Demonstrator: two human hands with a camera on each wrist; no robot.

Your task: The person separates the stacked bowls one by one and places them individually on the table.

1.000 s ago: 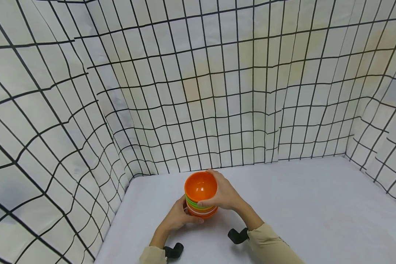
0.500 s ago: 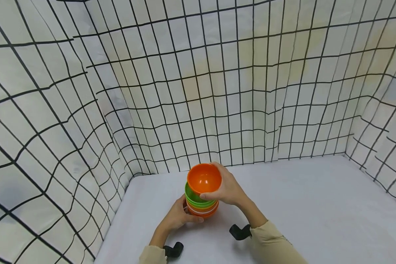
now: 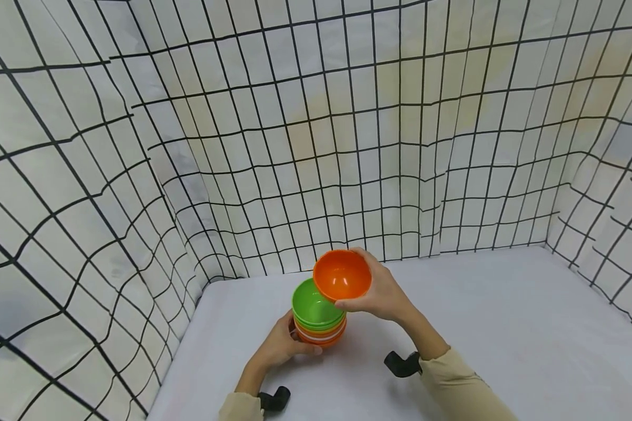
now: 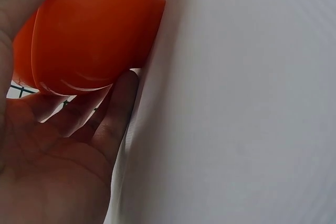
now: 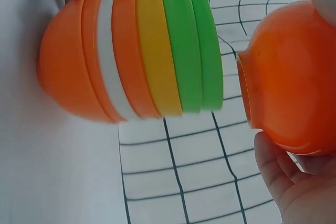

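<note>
An orange bowl (image 3: 342, 275) is gripped by my right hand (image 3: 381, 289), thumb on the near side and fingers around the far rim. It hangs above and to the right of a stack of nested bowls (image 3: 318, 310), apart from the stack in the right wrist view. Two green bowls (image 5: 202, 40) top the stack, over a yellow bowl (image 5: 157, 45), a white bowl (image 5: 111, 45) and several orange ones. My left hand (image 3: 281, 345) holds the lowest orange bowl (image 4: 94, 30) from the left, thumb in front and fingers curved behind.
The stack stands on a table with a white cover (image 3: 479, 327). A white wall with a black grid (image 3: 368, 146) rises behind and at both sides. Black curved pieces (image 3: 402, 363) show at both wrists, by the beige sleeves (image 3: 463, 386).
My right hand has lifted the orange bowl off the top of the stack and moved it up and right, uncovering the green bowl. My left hand has stayed on the stack.
</note>
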